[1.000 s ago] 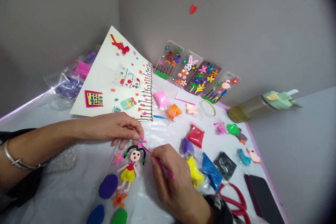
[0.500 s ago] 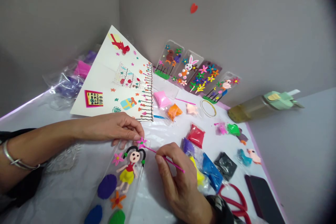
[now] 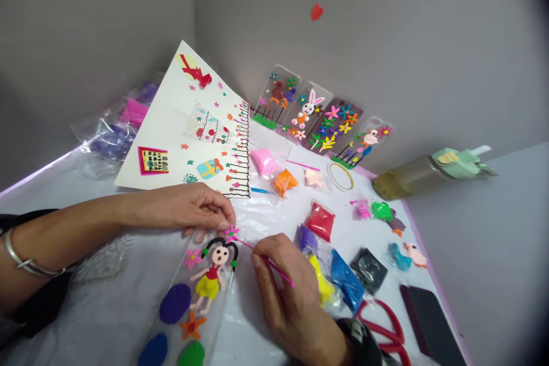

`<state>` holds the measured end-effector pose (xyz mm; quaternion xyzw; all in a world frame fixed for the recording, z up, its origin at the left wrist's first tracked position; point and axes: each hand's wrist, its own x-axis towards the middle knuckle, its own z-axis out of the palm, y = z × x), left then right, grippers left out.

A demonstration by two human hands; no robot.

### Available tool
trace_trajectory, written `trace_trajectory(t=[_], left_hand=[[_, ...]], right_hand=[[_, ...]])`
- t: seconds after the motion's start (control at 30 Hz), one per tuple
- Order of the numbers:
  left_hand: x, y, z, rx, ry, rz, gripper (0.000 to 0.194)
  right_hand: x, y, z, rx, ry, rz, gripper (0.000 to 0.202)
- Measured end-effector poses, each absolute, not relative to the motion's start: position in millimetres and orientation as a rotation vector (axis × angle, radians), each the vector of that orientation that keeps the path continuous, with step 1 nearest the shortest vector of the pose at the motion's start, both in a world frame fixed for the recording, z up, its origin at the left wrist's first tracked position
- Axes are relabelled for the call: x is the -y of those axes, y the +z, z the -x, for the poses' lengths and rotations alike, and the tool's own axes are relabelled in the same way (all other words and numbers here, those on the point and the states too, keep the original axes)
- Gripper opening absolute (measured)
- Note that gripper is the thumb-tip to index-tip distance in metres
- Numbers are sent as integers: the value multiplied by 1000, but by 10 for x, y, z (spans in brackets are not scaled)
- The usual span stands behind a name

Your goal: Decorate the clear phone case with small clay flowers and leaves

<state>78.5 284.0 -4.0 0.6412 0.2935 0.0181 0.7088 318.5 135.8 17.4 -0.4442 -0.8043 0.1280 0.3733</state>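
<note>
- Right hand [image 3: 287, 300]: thumb and forefinger pinch a pink stick [image 3: 281, 273], whose far tip meets or nearly meets a pink flower [image 3: 231, 233]. The stick looks light and thin, likely to bend if pressed hard; a loose hold, as here, should suit it.
- Left hand [image 3: 206, 210]: fingers bunched and curled over the top end of a clear phone case [image 3: 215, 315], fingertips at the flower. Whether they grip the rim or merely rest there, I cannot tell.
- The case lies on the desk [image 3: 259, 218] in front of the person, running down from the left hand. It is probably light, smooth and a little slippery; the bare side edges would be the safest hold.
- On the case, a doll [image 3: 210, 274], a purple disc [image 3: 175, 303] and an orange flower [image 3: 193, 326] look like soft clay. The doll's thin black braids and narrow arms seem the most fragile, best left unpressed.
- Beyond the right hand, a red packet [image 3: 319, 222] and a blue packet [image 3: 346, 281] look soft and squeezable, near red-handled scissors [image 3: 381, 320].
- Farther off, decorated cases [image 3: 305, 110] lean against the wall [image 3: 386, 57].
</note>
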Motion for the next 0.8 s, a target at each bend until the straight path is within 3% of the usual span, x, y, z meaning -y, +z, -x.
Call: trace_trajectory(t=[0.8], left_hand=[[-2815, -25, -808, -640, 51, -1407, 30]], right_hand=[[-1368, 205, -3140, 1769, 505, 1140, 25]])
